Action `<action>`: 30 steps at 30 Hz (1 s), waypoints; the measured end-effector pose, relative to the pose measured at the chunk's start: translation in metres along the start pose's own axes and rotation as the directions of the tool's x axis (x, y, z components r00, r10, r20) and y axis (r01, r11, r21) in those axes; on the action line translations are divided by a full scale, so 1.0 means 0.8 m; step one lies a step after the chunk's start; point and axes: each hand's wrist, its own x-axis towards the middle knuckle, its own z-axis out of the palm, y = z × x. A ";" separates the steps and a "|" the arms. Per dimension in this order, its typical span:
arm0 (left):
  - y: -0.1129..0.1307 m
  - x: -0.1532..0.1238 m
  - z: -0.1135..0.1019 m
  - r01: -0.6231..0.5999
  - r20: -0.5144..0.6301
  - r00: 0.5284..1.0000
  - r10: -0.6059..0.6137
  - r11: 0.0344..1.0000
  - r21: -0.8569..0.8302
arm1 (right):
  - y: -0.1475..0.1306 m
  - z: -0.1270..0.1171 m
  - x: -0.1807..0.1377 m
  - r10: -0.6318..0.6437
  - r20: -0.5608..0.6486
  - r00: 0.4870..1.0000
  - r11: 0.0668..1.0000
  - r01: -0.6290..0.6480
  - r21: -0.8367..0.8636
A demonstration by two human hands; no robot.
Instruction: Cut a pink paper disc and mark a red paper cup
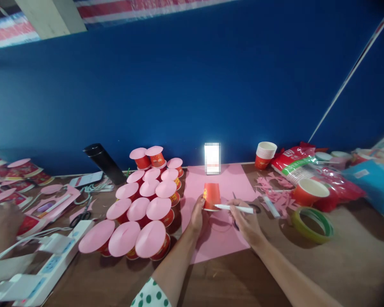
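Note:
My left hand grips the left side of an upside-down red paper cup, which stands on a pink paper sheet. In my right hand is a white pen, its tip at the right of the cup's lower rim. A curved line shows faintly on the sheet just below the cup. Partly hidden behind my right hand lies a pair of scissors. To the left stand several red cups, each topped with a pink paper disc.
A power strip, a black bottle and another person's hand are at the left. A bright phone stands behind the sheet. On the right are stacked cups, pink scraps, a tape roll and a red bag.

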 end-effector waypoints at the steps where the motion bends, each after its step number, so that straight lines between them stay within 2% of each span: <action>1: 0.000 0.000 0.000 0.002 -0.003 1.000 -0.002 1.000 -0.004 | 0.000 0.000 0.000 0.008 -0.007 1.000 1.000 -0.008 0.011; 7: 0.000 0.000 0.000 0.018 -0.014 1.000 -0.019 1.000 -0.014 | 0.000 0.000 0.001 0.009 -0.062 0.998 0.999 -0.006 0.039; 21: -0.001 0.002 -0.003 0.024 0.009 1.000 -0.024 0.999 -0.026 | 0.001 0.001 0.004 0.029 -0.077 0.997 0.997 -0.023 0.075; 27: 0.000 0.001 0.000 0.013 -0.006 1.000 -0.013 0.999 -0.038 | -0.002 0.002 0.003 0.034 -0.023 0.999 0.998 -0.033 0.049; 30: 0.000 0.001 -0.001 0.020 -0.005 1.000 -0.020 0.999 -0.037 | -0.003 0.002 0.002 0.029 -0.044 0.999 0.998 -0.027 0.056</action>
